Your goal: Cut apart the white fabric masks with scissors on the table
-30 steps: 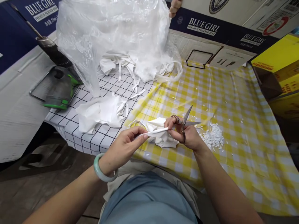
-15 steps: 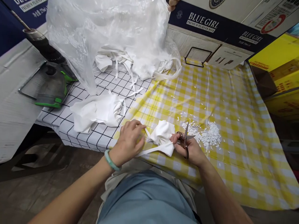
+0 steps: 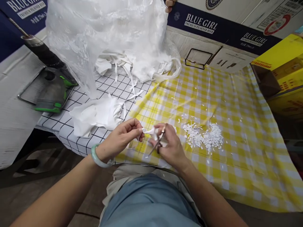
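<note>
My left hand (image 3: 125,137), with a pale green bangle at the wrist, is closed in a pinch on a narrow end of a white cloth piece (image 3: 149,131). The cloth stretches between my two hands, its bulk mostly hidden behind the right one. My right hand (image 3: 171,146) holds a small pair of scissors (image 3: 155,146) with dark handles, blades pointing down and left; its fingers also touch the cloth. A small white snippet (image 3: 146,157) lies near the blade tips. To the left rests a crumpled white garment (image 3: 96,115) with thin straps.
A large clear plastic bag (image 3: 109,28) of white strapped pieces stands at the back. White clippings (image 3: 210,137) are heaped on the yellow checked cloth (image 3: 248,164). A green-and-grey power tool (image 3: 49,90) stands left. Behind are beer cartons (image 3: 201,23) and another person's fingers (image 3: 169,4).
My left hand has gone from loosely spread to pinching the cloth. My right hand has moved left with the scissors, whose blades have swung from pointing up to down-left. The cloth is lifted and gathered.
</note>
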A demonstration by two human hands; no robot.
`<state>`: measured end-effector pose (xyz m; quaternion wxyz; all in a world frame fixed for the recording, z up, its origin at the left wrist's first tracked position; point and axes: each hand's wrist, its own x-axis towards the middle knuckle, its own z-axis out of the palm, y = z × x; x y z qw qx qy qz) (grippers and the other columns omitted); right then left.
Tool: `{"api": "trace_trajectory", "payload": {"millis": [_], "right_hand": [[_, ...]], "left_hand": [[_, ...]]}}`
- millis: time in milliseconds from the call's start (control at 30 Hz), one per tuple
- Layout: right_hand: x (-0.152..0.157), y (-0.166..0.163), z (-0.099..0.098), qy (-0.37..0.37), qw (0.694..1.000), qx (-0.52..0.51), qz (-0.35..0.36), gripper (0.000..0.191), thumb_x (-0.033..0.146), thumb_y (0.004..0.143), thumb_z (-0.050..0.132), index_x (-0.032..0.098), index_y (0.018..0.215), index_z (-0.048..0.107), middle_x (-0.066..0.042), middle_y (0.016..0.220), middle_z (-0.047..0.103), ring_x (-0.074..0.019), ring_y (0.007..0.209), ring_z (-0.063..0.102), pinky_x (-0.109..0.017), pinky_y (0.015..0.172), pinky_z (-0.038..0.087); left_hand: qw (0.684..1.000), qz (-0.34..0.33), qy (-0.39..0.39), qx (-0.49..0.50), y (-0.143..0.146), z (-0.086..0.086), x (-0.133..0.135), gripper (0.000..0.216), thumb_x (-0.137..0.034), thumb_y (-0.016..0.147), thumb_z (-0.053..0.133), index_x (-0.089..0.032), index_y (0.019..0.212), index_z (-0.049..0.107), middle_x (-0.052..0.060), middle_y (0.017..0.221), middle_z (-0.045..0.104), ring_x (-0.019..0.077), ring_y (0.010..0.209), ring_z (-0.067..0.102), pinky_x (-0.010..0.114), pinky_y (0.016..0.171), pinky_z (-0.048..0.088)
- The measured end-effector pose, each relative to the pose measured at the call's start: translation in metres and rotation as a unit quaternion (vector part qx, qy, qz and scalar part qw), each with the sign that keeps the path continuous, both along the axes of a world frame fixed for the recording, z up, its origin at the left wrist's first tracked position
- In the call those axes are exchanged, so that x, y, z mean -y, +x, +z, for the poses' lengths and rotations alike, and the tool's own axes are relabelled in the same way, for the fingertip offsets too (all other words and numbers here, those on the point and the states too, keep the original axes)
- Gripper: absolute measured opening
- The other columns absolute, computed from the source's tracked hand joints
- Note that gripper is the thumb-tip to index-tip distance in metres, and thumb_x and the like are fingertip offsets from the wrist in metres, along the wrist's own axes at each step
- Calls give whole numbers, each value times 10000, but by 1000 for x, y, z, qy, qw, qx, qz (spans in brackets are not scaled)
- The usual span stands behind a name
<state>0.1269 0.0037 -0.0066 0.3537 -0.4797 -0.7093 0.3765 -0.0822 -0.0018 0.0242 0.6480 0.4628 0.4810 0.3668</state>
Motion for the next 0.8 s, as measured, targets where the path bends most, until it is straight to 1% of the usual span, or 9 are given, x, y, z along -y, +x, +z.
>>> {"api": "trace_trajectory", "payload": {"millis": [33,100,200,267,500,567,633,700,800], "right_hand": [[-5,-7,1,-33,999,-29,20,203,229,761,707,232,835,518,-52,992,639,-220,965,586,-358,867,465],[-17,-13,3,-124,986,-104,30,178,257,769,690,225,793,516,-4,811,598,-159,731,559,-290,680,458],[-33,-8,11,-225,956,-187,28,269,359,719,757,212,812,551,39,702,510,-97,565,433,-235,516,349],[-40,-2,16,-248,945,-209,32,319,408,692,784,208,822,572,43,685,494,-90,558,415,-229,501,322],[-42,5,21,-245,947,-204,36,329,431,707,791,215,835,578,33,709,509,-95,573,424,-234,510,335],[-37,8,21,-214,955,-198,46,272,392,738,769,219,839,584,16,750,539,-119,638,483,-248,562,389],[-30,13,20,-168,967,-181,55,189,316,769,737,229,869,602,-5,824,580,-150,740,547,-276,656,447],[-20,17,18,-104,981,-153,56,152,212,782,694,247,909,619,-14,881,596,-169,810,578,-310,739,473],[-7,19,11,12,992,-118,35,212,104,766,629,266,903,618,-15,877,587,-182,832,585,-348,793,483]], "left_hand": [[999,7,-18,34,-1,2,1,179,-312,898,585,-169,810,524,-4,704,587,119,684,559,259,685,463],[994,14,-72,87,-4,4,2,193,-326,876,621,-168,815,526,-22,675,557,84,588,493,229,607,428],[983,6,-149,104,-7,3,2,221,-352,840,669,-161,889,570,-55,620,458,36,483,303,166,458,245],[983,-11,-163,89,-8,2,3,267,-379,827,684,-151,944,609,-63,600,403,38,482,262,167,438,175],[992,-18,-115,43,-2,2,8,371,-476,840,658,-133,980,673,-75,561,295,57,486,239,195,442,191],[998,-6,-57,-29,0,4,11,336,-469,865,625,-148,942,685,-57,562,353,68,489,289,205,448,243],[983,41,72,-162,3,4,15,254,-406,885,603,-170,911,693,-18,600,480,96,529,404,227,494,341],[920,80,239,-300,6,1,23,166,-307,892,583,-188,898,699,31,677,611,139,616,527,262,587,431],[809,57,433,-394,8,-9,35,154,-200,886,559,-206,934,705,69,724,694,169,651,597,294,631,476]]}}
